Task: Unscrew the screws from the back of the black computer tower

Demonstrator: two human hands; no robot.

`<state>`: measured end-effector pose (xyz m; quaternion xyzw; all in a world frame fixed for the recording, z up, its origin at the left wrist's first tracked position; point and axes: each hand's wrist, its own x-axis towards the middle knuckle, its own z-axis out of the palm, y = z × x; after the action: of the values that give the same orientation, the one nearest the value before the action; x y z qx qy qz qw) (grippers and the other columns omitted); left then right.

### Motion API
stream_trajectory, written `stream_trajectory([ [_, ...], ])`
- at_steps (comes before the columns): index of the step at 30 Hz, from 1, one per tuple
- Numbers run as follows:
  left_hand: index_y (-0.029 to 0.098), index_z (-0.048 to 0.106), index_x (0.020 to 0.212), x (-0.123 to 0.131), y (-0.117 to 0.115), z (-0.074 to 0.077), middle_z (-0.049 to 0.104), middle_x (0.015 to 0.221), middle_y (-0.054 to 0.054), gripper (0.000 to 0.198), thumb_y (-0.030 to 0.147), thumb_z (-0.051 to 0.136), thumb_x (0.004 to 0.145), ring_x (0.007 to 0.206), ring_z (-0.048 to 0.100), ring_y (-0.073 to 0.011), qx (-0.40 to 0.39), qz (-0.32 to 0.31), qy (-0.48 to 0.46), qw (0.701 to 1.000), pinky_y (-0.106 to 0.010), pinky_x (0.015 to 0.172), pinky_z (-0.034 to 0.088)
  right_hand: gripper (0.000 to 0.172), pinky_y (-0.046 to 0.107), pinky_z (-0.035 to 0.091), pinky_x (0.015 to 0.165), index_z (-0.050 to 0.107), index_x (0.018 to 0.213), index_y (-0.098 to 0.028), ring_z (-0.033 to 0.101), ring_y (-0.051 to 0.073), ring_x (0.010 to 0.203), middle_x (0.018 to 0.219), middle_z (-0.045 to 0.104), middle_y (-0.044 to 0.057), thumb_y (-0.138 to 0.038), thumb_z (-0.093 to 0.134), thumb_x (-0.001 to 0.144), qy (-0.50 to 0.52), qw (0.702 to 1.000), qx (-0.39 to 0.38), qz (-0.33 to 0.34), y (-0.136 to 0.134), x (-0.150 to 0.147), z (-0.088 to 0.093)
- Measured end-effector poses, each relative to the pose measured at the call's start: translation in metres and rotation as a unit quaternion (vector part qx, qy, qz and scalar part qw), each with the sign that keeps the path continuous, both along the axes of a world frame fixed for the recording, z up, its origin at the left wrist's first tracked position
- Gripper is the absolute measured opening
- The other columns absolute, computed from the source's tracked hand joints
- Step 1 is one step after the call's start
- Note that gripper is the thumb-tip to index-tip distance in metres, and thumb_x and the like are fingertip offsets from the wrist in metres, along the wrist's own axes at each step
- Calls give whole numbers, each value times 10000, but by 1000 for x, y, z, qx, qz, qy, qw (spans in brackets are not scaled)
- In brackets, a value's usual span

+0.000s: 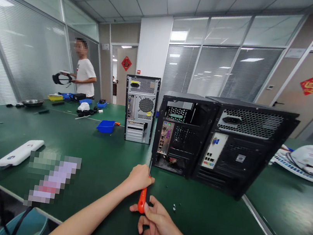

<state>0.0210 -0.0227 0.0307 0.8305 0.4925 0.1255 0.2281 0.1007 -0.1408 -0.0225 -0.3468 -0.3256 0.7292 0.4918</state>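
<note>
Low in front of me is a screwdriver with a red-orange and black handle, its thin shaft pointing away. My left hand is closed around its front part, where handle and shaft meet. My right hand pinches the rear end of the handle with thumb and forefinger, the other fingers loosely curled. The shaft reaches the lower left rear edge of a black computer case; whether the tip sits in a screw is too small to tell. That case has open slots and a port panel. Several small screws lie right of my hands.
A second black case stands against the first on its right. Behind to the left is a grey case, beside a blue tray. A white device lies left. Beyond the table, a person holds a black headset.
</note>
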Motion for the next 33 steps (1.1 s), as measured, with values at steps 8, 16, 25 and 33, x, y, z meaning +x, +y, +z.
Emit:
stream_trajectory([
  [8, 153, 614, 651, -1, 6, -4, 620, 654, -57, 194, 341, 608, 701, 717, 590, -208, -39, -6, -55, 998, -290, 672, 385, 520, 143, 367, 280, 369, 823, -212, 472, 41, 413, 680, 529, -77, -564, 711, 653, -72, 996, 2, -47, 1, 1, 7],
  [16, 157, 504, 595, -1, 5, -13, 457, 523, 52, 326, 429, 655, 691, 540, 429, -92, -186, 15, -203, 961, -222, 552, 317, 533, 133, 357, 305, 389, 789, -197, 472, 37, 425, 639, 551, -63, -551, 746, 613, -83, 995, 12, -57, 5, 5, 6],
  [25, 104, 534, 871, -21, -35, -17, 615, 685, -63, 437, 532, 450, 848, 513, 563, -118, -453, 38, -353, 818, -231, 472, 444, 580, 133, 337, 315, 432, 811, -178, 477, 36, 419, 630, 575, -52, -588, 756, 560, -109, 992, 18, -67, 4, 4, 4],
  [33, 49, 559, 960, -26, -49, -24, 618, 625, -62, 204, 212, 462, 885, 438, 559, -133, -510, 139, -494, 690, -213, 357, 389, 617, 176, 377, 316, 441, 827, -173, 512, 69, 398, 655, 623, -20, -618, 743, 525, -185, 981, 21, -57, 7, 6, -1],
])
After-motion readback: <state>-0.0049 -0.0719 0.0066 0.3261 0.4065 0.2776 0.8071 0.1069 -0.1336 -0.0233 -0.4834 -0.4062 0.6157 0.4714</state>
